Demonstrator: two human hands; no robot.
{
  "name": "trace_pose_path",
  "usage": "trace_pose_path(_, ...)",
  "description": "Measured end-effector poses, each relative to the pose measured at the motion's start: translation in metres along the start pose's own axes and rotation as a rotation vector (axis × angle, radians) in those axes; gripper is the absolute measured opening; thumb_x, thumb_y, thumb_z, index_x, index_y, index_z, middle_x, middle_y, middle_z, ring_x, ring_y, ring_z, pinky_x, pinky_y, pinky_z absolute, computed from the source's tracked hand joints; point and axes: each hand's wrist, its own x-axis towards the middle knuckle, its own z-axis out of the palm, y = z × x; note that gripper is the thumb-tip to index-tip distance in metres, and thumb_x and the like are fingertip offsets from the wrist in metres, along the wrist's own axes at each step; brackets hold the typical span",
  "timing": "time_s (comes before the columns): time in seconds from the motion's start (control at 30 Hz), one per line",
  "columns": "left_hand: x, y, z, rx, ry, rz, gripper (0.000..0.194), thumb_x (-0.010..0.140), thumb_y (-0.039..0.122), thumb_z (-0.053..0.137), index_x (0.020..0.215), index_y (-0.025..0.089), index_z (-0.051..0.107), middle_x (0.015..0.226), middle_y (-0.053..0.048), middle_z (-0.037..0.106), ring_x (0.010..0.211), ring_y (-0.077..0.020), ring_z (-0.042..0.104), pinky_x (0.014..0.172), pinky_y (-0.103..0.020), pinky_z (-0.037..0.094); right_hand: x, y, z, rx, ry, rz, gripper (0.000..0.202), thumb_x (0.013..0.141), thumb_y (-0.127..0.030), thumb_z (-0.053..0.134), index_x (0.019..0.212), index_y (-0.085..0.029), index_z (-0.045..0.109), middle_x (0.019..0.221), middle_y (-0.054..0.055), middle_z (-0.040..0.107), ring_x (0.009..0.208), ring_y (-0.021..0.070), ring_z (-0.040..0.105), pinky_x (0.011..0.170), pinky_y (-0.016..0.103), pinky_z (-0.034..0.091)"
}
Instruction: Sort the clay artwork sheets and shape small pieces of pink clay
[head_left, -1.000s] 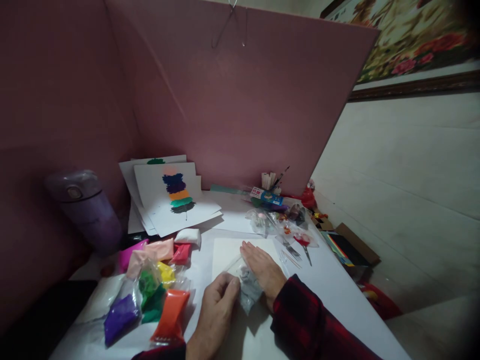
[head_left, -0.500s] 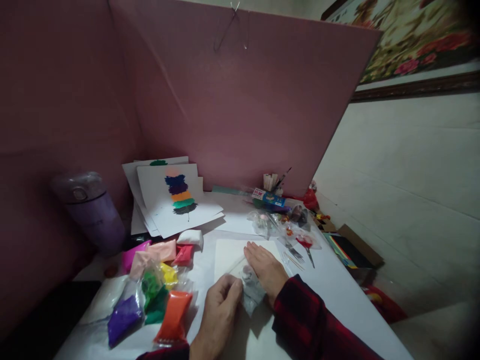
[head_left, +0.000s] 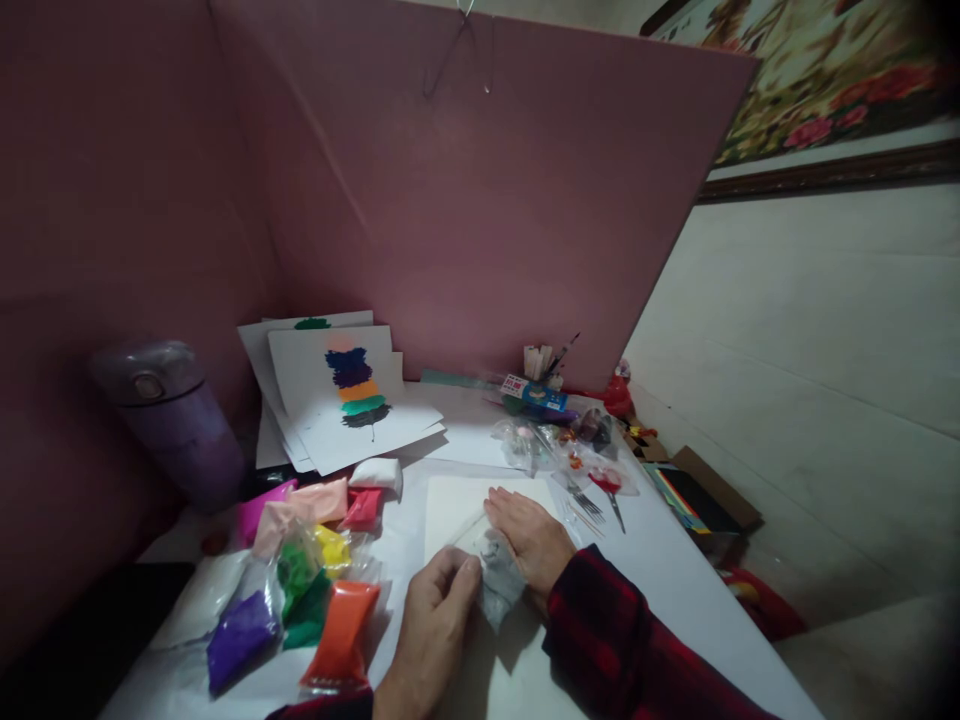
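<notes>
"Between the person's two hands, what is that?"

"A clear bag [head_left: 501, 590] with something grey inside, over a pale sheet [head_left: 450, 505] on the white tabletop [head_left: 660, 560]."

"How does each hand stand?"

"The left hand [head_left: 439, 615] curls in, its thumb and bent fingers pinching the bag's near left edge. The right hand [head_left: 531, 538] lies along the other side, fingers straight and close together. Its thumb is hidden, so one cannot tell whether it pinches too."

"And just around them?"

"To the left, a cluster of coloured packets, among them an orange packet [head_left: 341, 630], a purple packet [head_left: 244, 640] and a yellow packet [head_left: 332, 550]. To the right, a fork [head_left: 585, 503] and red-handled scissors [head_left: 609, 490], with small clear pouches [head_left: 521, 445] behind."

"Farther back?"

"Loose papers [head_left: 409, 425], the top one striped with paint, lean near a purple bottle [head_left: 180, 430]. Behind it all rises a pink panel [head_left: 465, 220], and a framed painting [head_left: 862, 100] hangs on the wall [head_left: 825, 310] at upper right."
</notes>
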Motion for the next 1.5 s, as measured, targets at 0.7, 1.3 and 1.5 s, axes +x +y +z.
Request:
trace_pose_path(0.7,0.001,0.007,0.001,-0.054,0.068,-0.024,0.032,0.079,0.046,0.057,0.067,0.016,0.055,0.063,0.001,0.049,0.062,-0.0128,0.041,0.056,-0.022,0.035,0.008,-0.007,-0.002,0.109,-0.255,0.076,0.054,0.084,-0.019,0.047,0.136,-0.004,0.044,0.143,0.019,0.039,0.135,0.0286,0.031,0.11,0.047,0.031)
trace_pose_path(1.3,-0.002,0.014,0.003,-0.261,0.112,-0.14,0.034,0.074,0.049,0.062,0.072,0.017,0.05,0.056,0.006,0.043,0.048,-0.0067,0.038,0.044,-0.016,0.029,-0.079,-0.082,-0.057,0.213,-0.207,-0.082,0.052,0.089,-0.029,0.044,0.138,-0.011,0.043,0.142,0.014,0.043,0.135,0.026,0.032,0.112,0.043,0.029)
trace_pose_path(1.5,0.0,0.011,0.002,-0.236,0.112,-0.132,0.035,0.075,0.05,0.059,0.071,0.017,0.049,0.055,0.006,0.042,0.047,-0.0073,0.036,0.042,-0.017,0.028,-0.097,-0.091,-0.058,0.117,-0.219,-0.212,0.05,0.091,-0.034,0.044,0.133,-0.007,0.048,0.139,0.017,0.045,0.131,0.0286,0.039,0.107,0.041,0.038)
